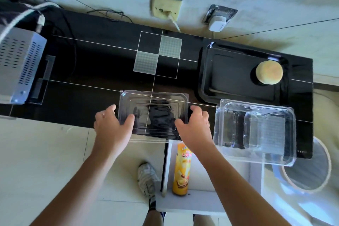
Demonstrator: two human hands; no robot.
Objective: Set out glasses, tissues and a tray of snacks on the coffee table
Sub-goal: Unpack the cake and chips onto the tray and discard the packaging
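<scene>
A clear plastic lid point(153, 113) lies flat on the black glass table point(91, 71) near its front edge. My left hand point(111, 124) grips its left side, thumb on top and fingers at the edge. My right hand point(194, 124) grips its right side the same way. At the table's right end sits a black tray point(229, 79) with one round pale pastry point(269, 72) on it. In front of the tray stands an open clear plastic snack box point(256, 130), seemingly empty.
A yellow tube of crisps point(182, 169) stands on a white shelf point(201, 202) below the table front. A silver perforated device point(18, 62) sits at the table's left end, with cables behind. Wall sockets point(166, 6) are beyond. A round fan-like object point(308, 167) stands at the lower right.
</scene>
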